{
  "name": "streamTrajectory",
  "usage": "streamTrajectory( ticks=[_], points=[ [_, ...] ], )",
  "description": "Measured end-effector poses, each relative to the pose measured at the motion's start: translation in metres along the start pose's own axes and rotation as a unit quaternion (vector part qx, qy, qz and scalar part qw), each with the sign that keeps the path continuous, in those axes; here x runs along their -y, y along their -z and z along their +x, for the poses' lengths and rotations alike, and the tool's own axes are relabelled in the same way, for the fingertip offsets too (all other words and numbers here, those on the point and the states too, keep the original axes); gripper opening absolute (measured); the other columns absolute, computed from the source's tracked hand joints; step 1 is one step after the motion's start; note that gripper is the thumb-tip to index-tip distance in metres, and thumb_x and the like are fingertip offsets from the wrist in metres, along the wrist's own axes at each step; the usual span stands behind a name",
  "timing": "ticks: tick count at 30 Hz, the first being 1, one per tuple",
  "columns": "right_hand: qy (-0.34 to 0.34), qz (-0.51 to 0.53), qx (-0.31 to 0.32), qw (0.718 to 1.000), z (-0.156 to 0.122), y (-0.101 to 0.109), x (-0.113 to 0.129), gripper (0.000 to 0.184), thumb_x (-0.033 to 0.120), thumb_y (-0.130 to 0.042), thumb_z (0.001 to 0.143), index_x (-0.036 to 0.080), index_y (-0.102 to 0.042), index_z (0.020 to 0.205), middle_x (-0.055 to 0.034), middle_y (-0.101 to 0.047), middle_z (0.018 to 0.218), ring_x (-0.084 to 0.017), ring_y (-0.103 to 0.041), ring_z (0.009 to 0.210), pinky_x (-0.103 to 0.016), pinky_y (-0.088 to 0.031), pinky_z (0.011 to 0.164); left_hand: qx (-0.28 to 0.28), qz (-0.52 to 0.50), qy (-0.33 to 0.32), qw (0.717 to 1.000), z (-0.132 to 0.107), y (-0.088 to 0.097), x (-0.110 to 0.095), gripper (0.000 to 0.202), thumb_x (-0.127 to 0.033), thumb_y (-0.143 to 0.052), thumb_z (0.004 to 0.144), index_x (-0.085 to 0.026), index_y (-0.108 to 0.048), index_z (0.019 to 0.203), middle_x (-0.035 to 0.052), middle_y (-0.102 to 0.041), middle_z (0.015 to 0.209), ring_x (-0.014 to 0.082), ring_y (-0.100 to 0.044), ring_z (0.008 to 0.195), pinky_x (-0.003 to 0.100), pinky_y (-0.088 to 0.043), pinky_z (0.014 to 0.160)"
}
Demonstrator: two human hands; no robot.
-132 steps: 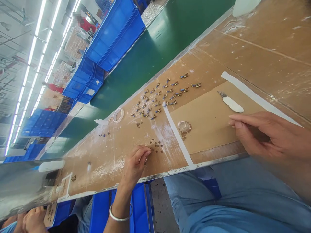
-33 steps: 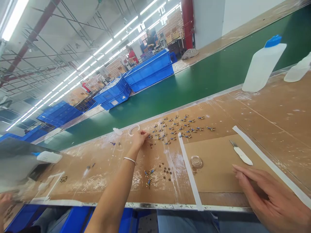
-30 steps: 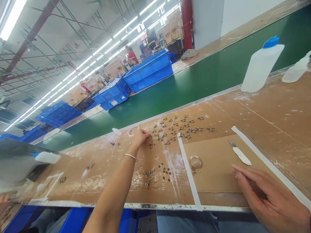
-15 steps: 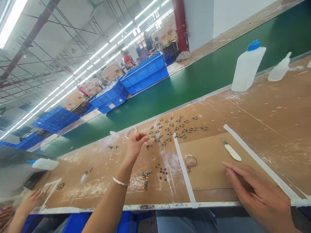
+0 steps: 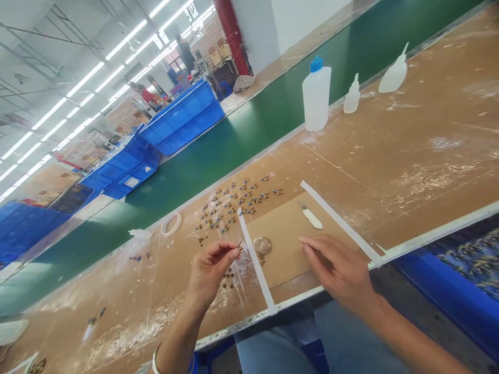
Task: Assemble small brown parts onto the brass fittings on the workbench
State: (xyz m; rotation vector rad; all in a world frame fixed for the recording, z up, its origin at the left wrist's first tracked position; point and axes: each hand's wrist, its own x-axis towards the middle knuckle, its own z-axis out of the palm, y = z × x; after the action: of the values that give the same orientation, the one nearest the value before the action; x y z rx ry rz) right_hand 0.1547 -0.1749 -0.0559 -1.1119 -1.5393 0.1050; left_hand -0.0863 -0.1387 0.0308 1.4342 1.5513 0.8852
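Note:
My left hand (image 5: pixel 212 267) is raised over the bench with thumb and forefinger pinched on a small dark-and-gold piece (image 5: pixel 240 248). Just right of it, a small clear round dish (image 5: pixel 262 245) sits on the cardboard sheet (image 5: pixel 280 265). My right hand (image 5: pixel 339 265) hovers at the sheet's right part, thumb and forefinger tips together; anything between them is too small to make out. Beyond it lies a white-handled knife (image 5: pixel 312 217), blade pointing away. Several small blue-and-gold pieces (image 5: pixel 234 197) are spread out past the left hand. Small brown discs (image 5: pixel 228 280) lie partly behind that hand.
White tape strips (image 5: pixel 257 265) border the cardboard. A tape roll (image 5: pixel 171 224) and small bottle (image 5: pixel 140 234) lie at left. A large blue-capped bottle (image 5: pixel 316 96) and two squeeze bottles (image 5: pixel 352 95) stand along the green belt (image 5: pixel 268 111). A blue bin (image 5: pixel 436 280) is below right.
My left hand has come back from the spread of pieces toward the dish, now with a small piece showing at its fingertips. The view has turned right; my right hand keeps its pinched shape.

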Motion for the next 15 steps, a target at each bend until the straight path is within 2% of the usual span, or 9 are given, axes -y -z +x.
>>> streamTrajectory(
  ticks=[5, 15],
  points=[
    [-0.007, 0.005, -0.006, 1.0, -0.001, 0.0, -0.001, 0.026, 0.005, -0.057, 0.085, 0.018, -0.063, 0.107, -0.0047, -0.071, 0.086, -0.014, -0.067, 0.079, -0.028, -0.056, 0.073, 0.014, 0.082, -0.032, 0.996, 0.003, -0.01, -0.003, 0.013, -0.032, -0.074, 0.073, -0.02, -0.075, 0.078, 0.002, -0.074, 0.077, 0.0156, -0.066, 0.072, 0.025, -0.052, 0.069],
    [-0.007, 0.011, -0.011, 1.0, -0.001, -0.001, -0.004, 0.028, 0.004, -0.056, 0.085, 0.019, -0.061, 0.108, -0.0045, -0.07, 0.084, -0.015, -0.066, 0.077, -0.029, -0.054, 0.071, 0.048, 0.225, -0.087, 0.969, 0.009, -0.017, -0.006, 0.017, -0.036, -0.062, 0.082, -0.022, -0.071, 0.081, 0.0005, -0.071, 0.078, 0.016, -0.064, 0.074, 0.026, -0.048, 0.071]
  ],
)
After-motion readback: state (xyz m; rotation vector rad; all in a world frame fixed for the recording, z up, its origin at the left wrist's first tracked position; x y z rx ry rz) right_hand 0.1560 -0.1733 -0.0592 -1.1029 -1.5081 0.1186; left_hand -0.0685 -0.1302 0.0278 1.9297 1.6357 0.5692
